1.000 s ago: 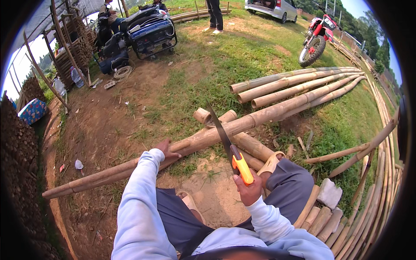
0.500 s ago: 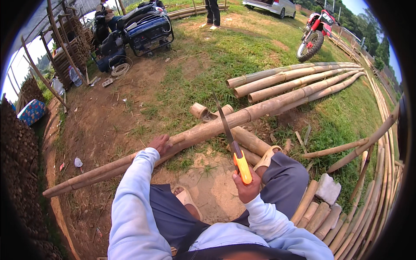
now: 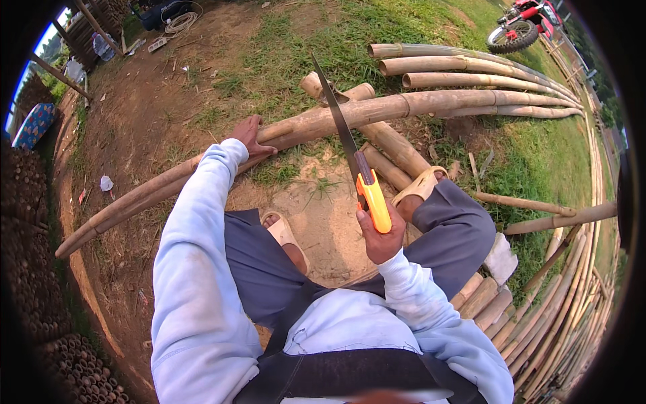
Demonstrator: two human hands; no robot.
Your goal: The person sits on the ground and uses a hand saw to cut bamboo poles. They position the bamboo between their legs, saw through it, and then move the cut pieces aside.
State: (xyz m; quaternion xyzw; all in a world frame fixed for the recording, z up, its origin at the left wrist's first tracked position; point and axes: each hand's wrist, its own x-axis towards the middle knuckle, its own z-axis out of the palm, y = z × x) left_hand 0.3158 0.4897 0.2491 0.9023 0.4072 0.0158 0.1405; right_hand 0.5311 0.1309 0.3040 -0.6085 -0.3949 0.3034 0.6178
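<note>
My left hand [image 3: 252, 139] lies over a long bamboo pole [image 3: 437, 102], its fingers and thumb wrapped round it. In my right hand [image 3: 382, 236] is a handsaw [image 3: 377, 204] with a yellow-orange handle and a long dark blade pointing up and away. The saw's blade crosses the pole a little right of my left hand; whether its teeth touch the bamboo I cannot tell. Under the pole, short thick bamboo pieces [image 3: 393, 147] form a crossed rest. My sandalled feet stand on either side of a patch of pale dust.
Several cut bamboo poles [image 3: 464, 64] lie on the grass at far right, near a red motorbike [image 3: 515, 34]. More bamboo lengths [image 3: 538, 310] and a pale stone block [image 3: 500, 260] sit beside my right knee. Stacked bamboo [image 3: 27, 222] lines the left edge. A coiled cable [image 3: 183, 21] lies far left.
The view has tilted down, so the pole appears higher. The saw blade has shifted left along the pole, closer to my left hand. The left hand's thumb now shows spread along the bamboo.
</note>
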